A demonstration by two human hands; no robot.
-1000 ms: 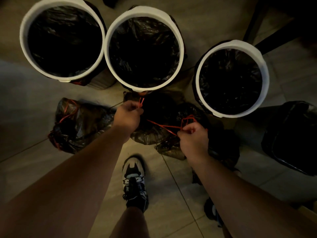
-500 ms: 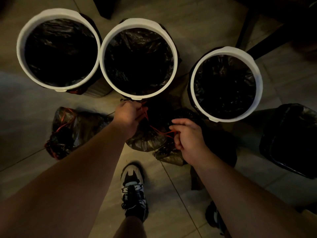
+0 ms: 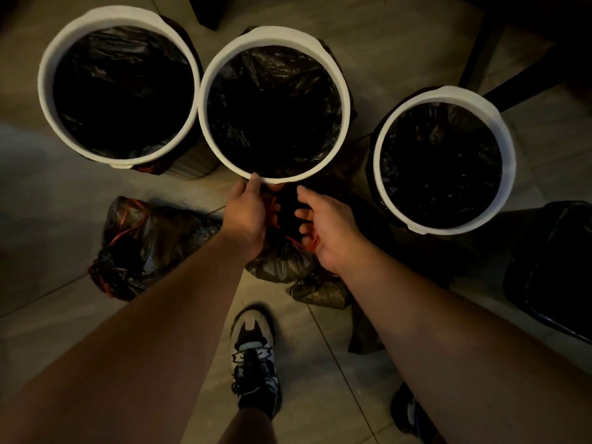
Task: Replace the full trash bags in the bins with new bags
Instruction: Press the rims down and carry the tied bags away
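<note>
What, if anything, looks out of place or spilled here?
Nothing looks spilled or torn. Full bags lie on the floor, as expected: the left bag alone, the middle bag under the left hand and right hand, whose fingers hook its red drawstring.

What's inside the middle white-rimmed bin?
A crinkled black bag lines the middle bin. Its bottom is too dark to tell whether anything lies there.

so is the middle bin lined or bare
Lined. A crinkled black plastic bag covers the inside of the middle round white-rimmed bin. Whether anything lies in it, cannot tell: the bottom is too dark.
</note>
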